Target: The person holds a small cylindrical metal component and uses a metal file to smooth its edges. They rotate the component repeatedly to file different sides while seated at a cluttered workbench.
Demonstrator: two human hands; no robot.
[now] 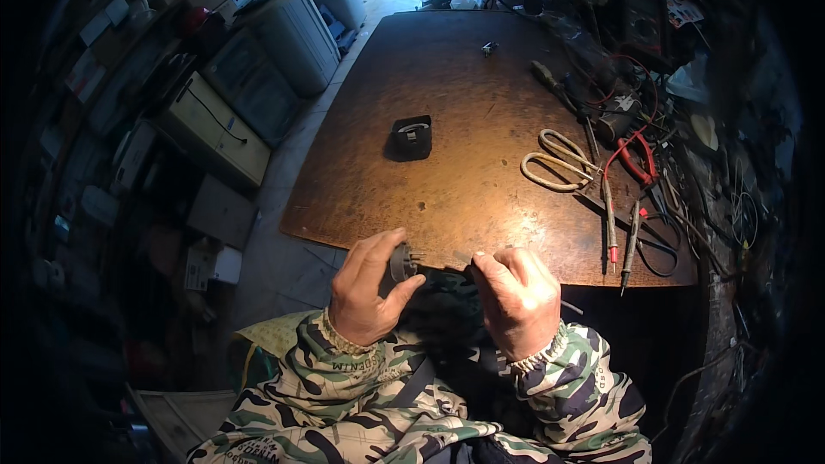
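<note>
At my far left, dim shelves (103,43) climb the wall, and a cream cabinet (216,129) stands beside a strip of tiled floor (273,193). That strip separates it from the long left edge of the wooden table (344,193), which runs away from me toward the bright doorway. My left hand (368,288) is by the near edge, thumb and fingers closed around a round dark part (399,263), its metal prongs pointing right toward my other hand. Farther in, well back from that edge, sits a square black box (414,139) with a pale curved piece inside; brown wood surrounds it on every side. My right hand (516,292) faces the left across a narrow gap, also at the near edge, thumb and forefinger pinched on a thin piece (463,255) too small to make out. Beyond both hands, wood stretches to the far edge, where a small metal item (489,49) lies. On the right, room tightens: loop-handled scissors (591,174), then a red probe (610,223) and a black probe (633,236) reaching toward the near edge, red-handled pliers (643,176), and dark tangled wires (739,215) crowding the right side.
</note>
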